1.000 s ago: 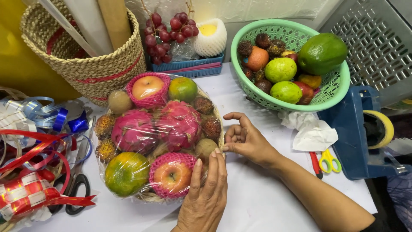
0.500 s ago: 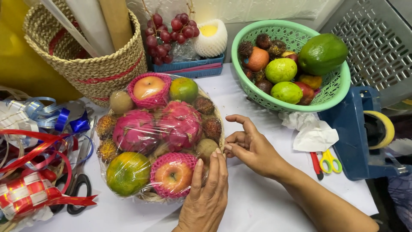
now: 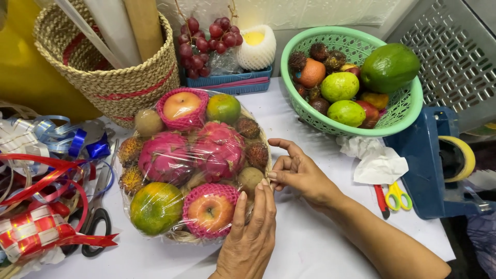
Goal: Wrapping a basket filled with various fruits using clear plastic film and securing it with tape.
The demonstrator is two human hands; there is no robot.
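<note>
- My left hand [image 3: 249, 232] lies flat, fingers straight and together, pressed against the near right side of the round fruit tray wrapped in clear plastic film [image 3: 194, 165] — it grips nothing, only pushes on the film beside a red apple in a pink foam net [image 3: 211, 211].
- My right hand [image 3: 298, 173] sits at the tray's right edge, fingers half curled and loosely spread; its fingertips meet the film just beside the left hand's, and I cannot tell whether they pinch the film.
- The wrapped tray rests on the white bench [image 3: 310, 248], near its middle, holding two pink dragon fruits, an orange-green citrus, a second netted apple and small spiky brown fruits.
- Toward the bench's far right corner stands a green plastic mesh basket [image 3: 398, 111] of mixed fruit, a crumpled white tissue [image 3: 377, 160] just below it.
- At the right edge — a blue tape dispenser [image 3: 434, 165], with small red and yellow scissors [image 3: 391, 195] beside it.
- At the far left corner stands a woven straw basket [image 3: 119, 88]; red and blue ribbons [image 3: 46, 186] and black-handled scissors [image 3: 95, 217] crowd the left edge.
</note>
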